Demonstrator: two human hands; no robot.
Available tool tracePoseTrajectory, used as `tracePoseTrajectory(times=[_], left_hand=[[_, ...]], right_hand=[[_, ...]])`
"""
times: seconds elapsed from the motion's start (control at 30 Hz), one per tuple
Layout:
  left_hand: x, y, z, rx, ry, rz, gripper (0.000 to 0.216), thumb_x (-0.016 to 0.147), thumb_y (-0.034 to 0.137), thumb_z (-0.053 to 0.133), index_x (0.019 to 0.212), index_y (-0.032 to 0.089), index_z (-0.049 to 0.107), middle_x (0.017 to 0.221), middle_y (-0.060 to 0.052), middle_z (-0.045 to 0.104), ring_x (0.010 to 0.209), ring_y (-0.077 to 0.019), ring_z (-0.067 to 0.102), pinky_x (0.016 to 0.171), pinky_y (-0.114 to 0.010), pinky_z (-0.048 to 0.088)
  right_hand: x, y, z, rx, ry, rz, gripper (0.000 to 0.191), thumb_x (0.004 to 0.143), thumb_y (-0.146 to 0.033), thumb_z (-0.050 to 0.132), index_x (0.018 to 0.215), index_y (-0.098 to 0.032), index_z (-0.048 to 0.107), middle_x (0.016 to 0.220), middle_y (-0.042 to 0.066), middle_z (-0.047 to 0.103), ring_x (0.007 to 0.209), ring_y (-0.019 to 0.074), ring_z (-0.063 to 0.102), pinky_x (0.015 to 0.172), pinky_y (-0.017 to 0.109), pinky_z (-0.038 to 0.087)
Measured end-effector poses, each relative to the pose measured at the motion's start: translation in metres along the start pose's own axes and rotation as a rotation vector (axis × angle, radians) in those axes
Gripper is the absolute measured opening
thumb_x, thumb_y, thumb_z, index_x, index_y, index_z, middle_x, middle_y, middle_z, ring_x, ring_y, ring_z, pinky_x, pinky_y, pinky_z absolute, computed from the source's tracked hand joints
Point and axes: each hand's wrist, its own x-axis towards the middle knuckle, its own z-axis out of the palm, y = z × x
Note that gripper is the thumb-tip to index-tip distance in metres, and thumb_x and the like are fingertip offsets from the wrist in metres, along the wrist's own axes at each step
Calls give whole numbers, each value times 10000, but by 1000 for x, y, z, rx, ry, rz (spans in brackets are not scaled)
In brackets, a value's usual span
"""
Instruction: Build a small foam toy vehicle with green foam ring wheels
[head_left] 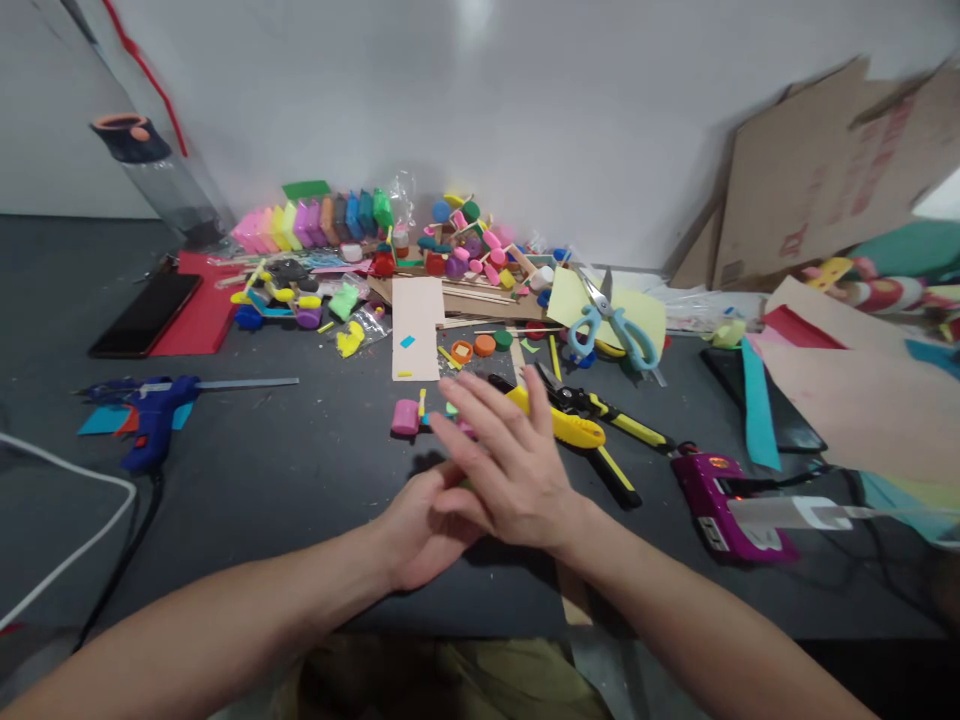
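Observation:
Above the table's front edge, my left hand [424, 530] lies palm up and cupped. Over it reaches my right hand [517, 470], its fingers stretched out and apart. A sliver of green clay [466, 484] shows between the palms; most of it is hidden. The fingers of my left hand are largely covered by the right one. Just beyond my fingertips is a small clay model with a pink wheel [406, 417], partly hidden. Close to my right hand lie a yellow utility knife [574, 428] and black-and-yellow pliers [622, 420].
At left are a blue glue gun [154, 425], a phone [146, 312] and a bottle [161, 180]. Clay packs [315, 220] and models line the back wall. Scissors [611, 320] lie on yellow paper. At right are a purple power strip [731, 510] and cardboard [817, 180].

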Motion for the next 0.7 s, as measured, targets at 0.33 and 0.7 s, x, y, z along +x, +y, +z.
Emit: tracePoseTrajectory(times=[0.33,0.7], left_hand=[[-7,21,18,-210,-72,-61,476,1027,468,426,1083,99,720,1065,-105,733,969,-176,682,995,-331,485],[-10,19,22,-63,-113,95,344,865,390,745,1143,189,727,1093,-35,715,957,-113,652,853,-212,500]], right_hand=[[2,36,-32,420,-52,141,163,958,-334,627,1019,-213,716,1184,116,720,1108,242,665,950,435,555],[6,28,-33,541,-170,115,132,930,-278,679,1026,-189,673,1245,125,696,1240,246,596,1035,450,528]])
